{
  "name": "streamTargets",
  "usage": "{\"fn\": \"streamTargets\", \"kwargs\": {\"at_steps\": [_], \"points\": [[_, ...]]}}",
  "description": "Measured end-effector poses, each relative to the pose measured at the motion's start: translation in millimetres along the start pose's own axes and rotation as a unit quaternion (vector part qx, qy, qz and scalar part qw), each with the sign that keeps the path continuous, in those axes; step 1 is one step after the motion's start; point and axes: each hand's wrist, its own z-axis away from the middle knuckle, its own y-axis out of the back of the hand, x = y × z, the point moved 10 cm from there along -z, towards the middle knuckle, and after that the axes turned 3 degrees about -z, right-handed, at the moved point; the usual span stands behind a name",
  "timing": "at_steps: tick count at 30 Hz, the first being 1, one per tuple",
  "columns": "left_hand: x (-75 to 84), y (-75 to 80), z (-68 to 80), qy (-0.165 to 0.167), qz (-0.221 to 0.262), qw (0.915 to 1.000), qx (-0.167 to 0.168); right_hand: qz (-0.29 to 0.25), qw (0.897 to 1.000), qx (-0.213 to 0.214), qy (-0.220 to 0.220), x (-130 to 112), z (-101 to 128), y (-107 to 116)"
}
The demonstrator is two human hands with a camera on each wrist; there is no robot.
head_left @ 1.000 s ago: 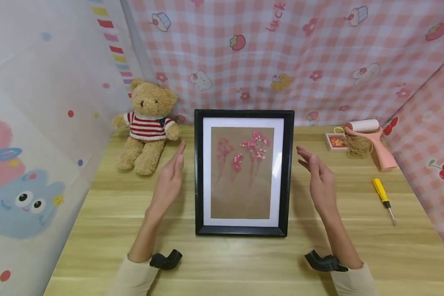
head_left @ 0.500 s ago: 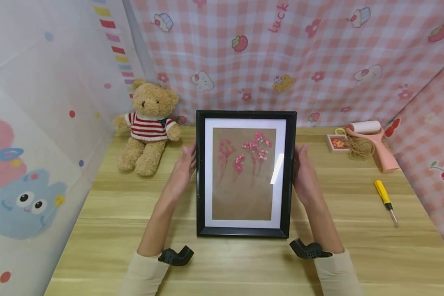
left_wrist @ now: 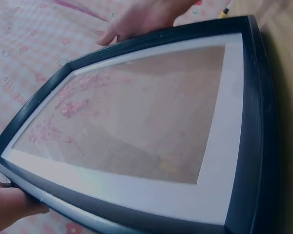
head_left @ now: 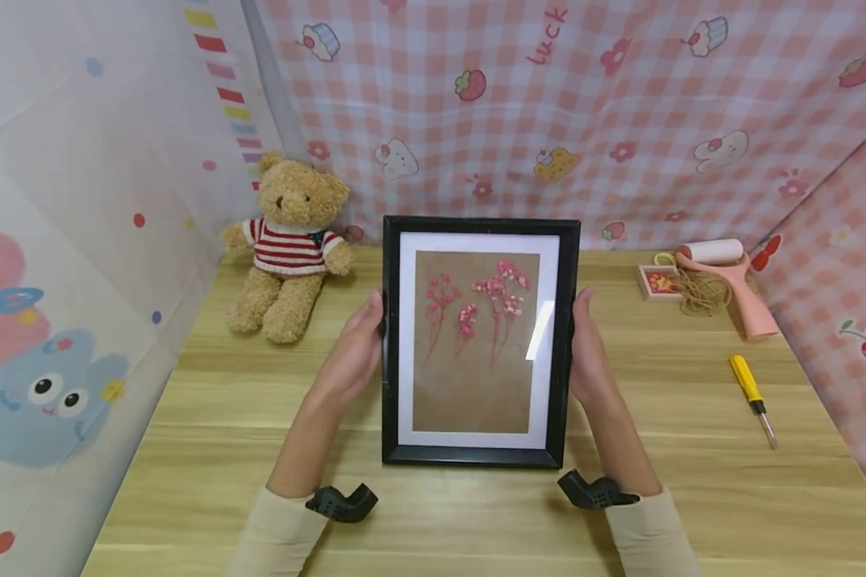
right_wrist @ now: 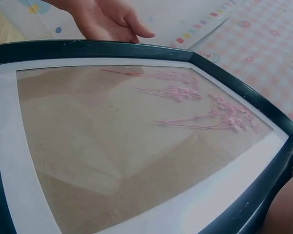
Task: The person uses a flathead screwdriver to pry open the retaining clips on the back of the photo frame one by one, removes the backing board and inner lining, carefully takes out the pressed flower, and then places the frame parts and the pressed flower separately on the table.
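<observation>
A black picture frame (head_left: 476, 377) with a white mat and pink pressed flowers on brown paper is at the middle of the wooden table (head_left: 188, 401). My left hand (head_left: 357, 349) grips its left edge, thumb on the front rim. My right hand (head_left: 584, 357) grips the right edge the same way. The left wrist view shows the frame (left_wrist: 151, 122) close up, my right hand (left_wrist: 146, 17) on its far edge and my left hand (left_wrist: 10, 207) at the bottom corner. In the right wrist view the frame (right_wrist: 127, 136) fills the picture, with my left hand (right_wrist: 102, 19) beyond it.
A teddy bear (head_left: 289, 244) in a striped jumper sits at the back left. At the back right lie a pink lint roller (head_left: 725, 276), a coil of twine (head_left: 700, 288) and a small box (head_left: 657, 282). A yellow screwdriver (head_left: 750, 389) lies on the right. Cloth walls enclose the table.
One second ago both hands hovered open, apart from the frame. They moved inward and now grip its left and right edges; the frame has barely shifted.
</observation>
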Motion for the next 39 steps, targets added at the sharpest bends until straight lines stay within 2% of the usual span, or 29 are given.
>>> {"fn": "streamTargets", "kwargs": {"at_steps": [5,9,14,19,25,32,39], "points": [[-0.4,-0.2,0.3,0.008,0.045,0.9989,0.015,0.009,1.000,0.008,0.016,-3.4,0.2,0.9],[0.6,-1.2,0.3,0.016,0.045,0.9986,0.024,0.020,0.999,0.022,0.019,-5.1,0.0,2.4],[1.1,-0.7,0.2,0.025,0.037,0.9983,0.036,0.007,1.000,0.023,0.016,-6.4,0.4,-0.4],[2.8,-1.4,1.3,0.019,0.045,0.9982,0.035,-0.028,0.999,0.015,0.017,-7.9,2.5,-3.3],[4.6,-2.3,3.0,0.011,0.061,0.9975,0.033,-0.034,0.999,0.016,0.030,-9.8,6.2,-1.9],[5.9,-2.5,6.5,0.013,0.048,0.9978,0.043,-0.037,0.997,0.032,0.061,-16.0,13.5,-0.4],[15.3,-3.8,11.2,-0.018,0.033,0.9984,0.042,-0.021,0.989,0.080,0.126,-32.9,22.2,3.2]]}}
